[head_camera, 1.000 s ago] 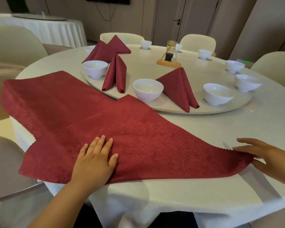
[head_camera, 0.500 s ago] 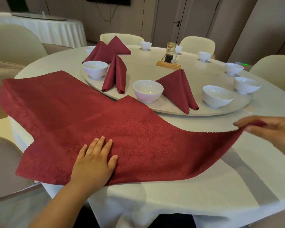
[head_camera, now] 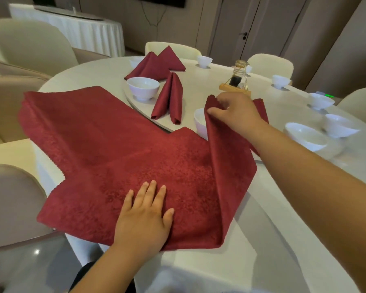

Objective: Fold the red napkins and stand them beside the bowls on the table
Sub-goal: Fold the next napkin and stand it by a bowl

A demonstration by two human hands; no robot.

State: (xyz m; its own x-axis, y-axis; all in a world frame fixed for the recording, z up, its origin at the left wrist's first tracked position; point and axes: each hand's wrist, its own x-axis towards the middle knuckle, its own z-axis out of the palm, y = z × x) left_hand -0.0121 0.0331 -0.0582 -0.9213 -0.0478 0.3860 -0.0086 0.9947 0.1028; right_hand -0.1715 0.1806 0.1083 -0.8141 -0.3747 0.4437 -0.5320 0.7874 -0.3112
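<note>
Now a big red napkin point(head_camera: 135, 166) lies spread on the near side of the round white worktop point(head_camera: 283, 229). It rests partly on another flat red napkin point(head_camera: 72, 115) that reaches away to the left. The left hand point(head_camera: 145, 216) lies flat on the big red napkin near its front edge, with the fingers stretched out and a little apart. It holds nothing; it only presses down on the cloth. The right hand point(head_camera: 235, 112) is up in the air over the far side of the cloth. Its thumb and fingers are pinched shut on one corner of the big red napkin, and the cloth hangs from it in a tall fold down to the worktop on the right.

Farther back a folded napkin point(head_camera: 169, 98) stands upright on the round turning tray point(head_camera: 140, 102), just beside a white bowl point(head_camera: 143, 87). Two more folded napkins point(head_camera: 156, 64) stand behind that bowl. Another bowl point(head_camera: 200, 123) sits right behind the lifted cloth and is partly hidden by it. More white bowls point(head_camera: 306, 137) sit on the right. A small wooden stand point(head_camera: 235, 87) with a dark bottle sits past the right hand. Pale chairs point(head_camera: 30, 43) stand around the worktop
</note>
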